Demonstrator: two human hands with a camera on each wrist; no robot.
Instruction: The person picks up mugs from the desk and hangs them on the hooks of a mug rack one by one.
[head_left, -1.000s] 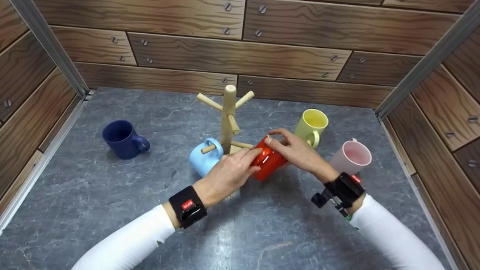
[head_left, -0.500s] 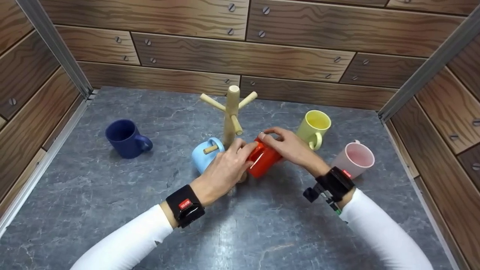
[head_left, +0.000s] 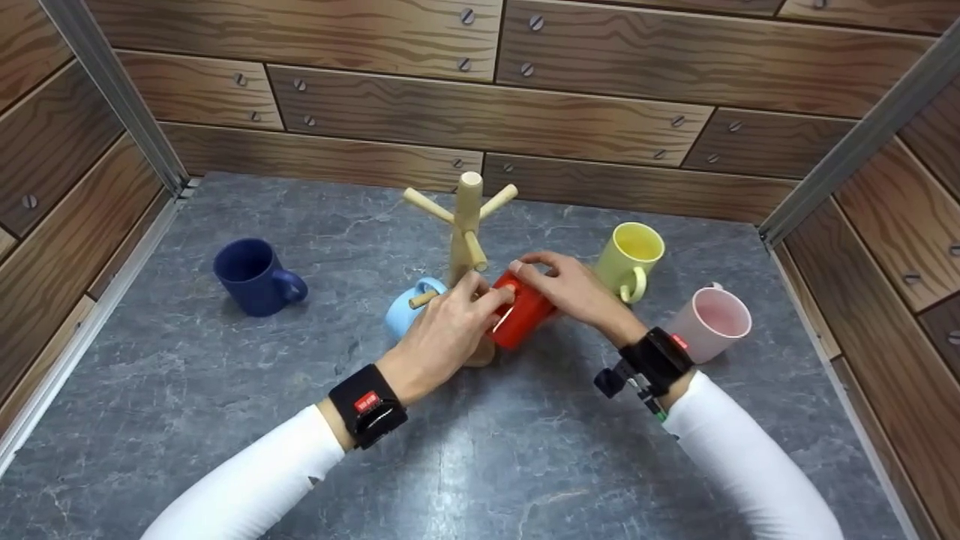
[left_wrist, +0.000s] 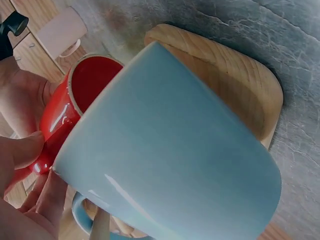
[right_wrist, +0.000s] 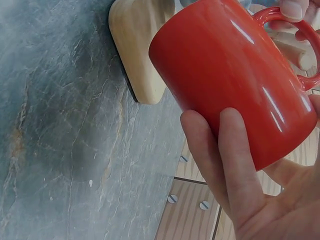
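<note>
Head view | holds red mug [head_left: 523,311] just right of wooden stand [head_left: 466,217] | pinches handle [right_wrist: 265,15] with left fingers [head_left: 492,300], nearer the stand; cups opposite side with right fingers [right_wrist: 236,157] | tilts long axis, mouth lower, near stand base [left_wrist: 225,65] | shows peg [right_wrist: 299,56] through handle loop, cannot tell if threaded

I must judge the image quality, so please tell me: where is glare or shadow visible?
Head view: pale glare on the table at the bottom middle, a white streak on the red mug, soft shadow on the table below it; left wrist view: a long pale streak on the light blue mug; right wrist view: narrow white streaks on the red mug.
</note>
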